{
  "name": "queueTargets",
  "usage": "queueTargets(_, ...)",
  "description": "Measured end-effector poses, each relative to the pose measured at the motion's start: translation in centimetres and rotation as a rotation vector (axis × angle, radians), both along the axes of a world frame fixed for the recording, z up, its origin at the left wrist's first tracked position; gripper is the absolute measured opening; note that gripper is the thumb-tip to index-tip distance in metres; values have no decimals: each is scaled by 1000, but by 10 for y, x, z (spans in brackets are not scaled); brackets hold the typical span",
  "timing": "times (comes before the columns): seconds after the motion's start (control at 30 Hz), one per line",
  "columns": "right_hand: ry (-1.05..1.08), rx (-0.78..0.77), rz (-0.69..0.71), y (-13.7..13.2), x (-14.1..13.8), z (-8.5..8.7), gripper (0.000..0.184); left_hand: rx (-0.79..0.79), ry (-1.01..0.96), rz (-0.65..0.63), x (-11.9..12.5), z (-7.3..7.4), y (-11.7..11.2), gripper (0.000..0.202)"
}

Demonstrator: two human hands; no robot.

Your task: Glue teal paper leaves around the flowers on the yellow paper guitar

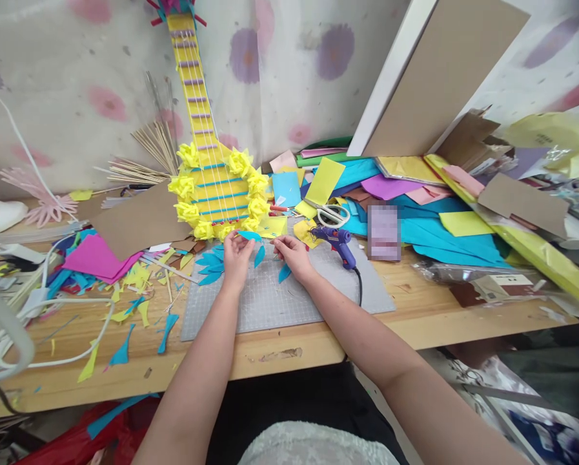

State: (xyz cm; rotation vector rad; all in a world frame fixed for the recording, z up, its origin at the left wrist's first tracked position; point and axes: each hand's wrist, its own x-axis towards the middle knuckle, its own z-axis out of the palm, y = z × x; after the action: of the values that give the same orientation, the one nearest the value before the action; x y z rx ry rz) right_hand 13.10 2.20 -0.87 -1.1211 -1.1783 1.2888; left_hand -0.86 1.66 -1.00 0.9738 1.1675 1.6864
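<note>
My left hand (237,257) is closed in a pinch on a blue paper petal (251,236); a second blue petal (259,256) hangs just beside the fingers. My right hand (294,252) is closed too, thumb and fingertips together a short way to the right, and what it pinches is too small to make out. Under its wrist a blue petal (284,273) lies on the grey cutting mat (264,313). Several more blue petals (210,263) are heaped left of my left hand. A purple glue gun (336,242) rests at the mat's right side.
A yellow paper guitar (216,187) edged with yellow flowers leans at the back. Scissors (332,216) and coloured paper sheets (444,219) lie to the right. Paper scraps (134,278) and a white cable (83,358) cover the left. The glue gun's black cord (359,284) crosses the mat.
</note>
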Motion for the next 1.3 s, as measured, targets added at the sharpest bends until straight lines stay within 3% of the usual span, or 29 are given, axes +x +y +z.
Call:
queueTargets(0.07,-14,16,6,1,-1,-2,34,-32,-57,-82,5,3,-3,58)
queueTargets(0.17,-26,35,9,0,0,-4,34,-80,-101,-107,11,6,-5,54)
queueTargets(0.4,-33,78,-22,-5,5,-4,29,-131,-178,-26,14,10,-4,44)
queueTargets(0.63,-86,99,-127,-2,7,-7,23,-122,-252,82,-3,13,0,43)
queueTargets(0.87,-251,226,-109,-5,9,-16,20,-114,-235,159,-24,32,0,36)
queueTargets(1.03,-312,275,-190,-10,9,-10,19,-299,-72,-31,-29,38,-2,27)
queueTargets(1.17,-326,293,-239,-12,11,-5,18,-439,77,-199,-18,30,-2,20)
queueTargets(1.3,-338,293,-236,-12,11,-5,18,-464,117,-309,-6,24,1,12)
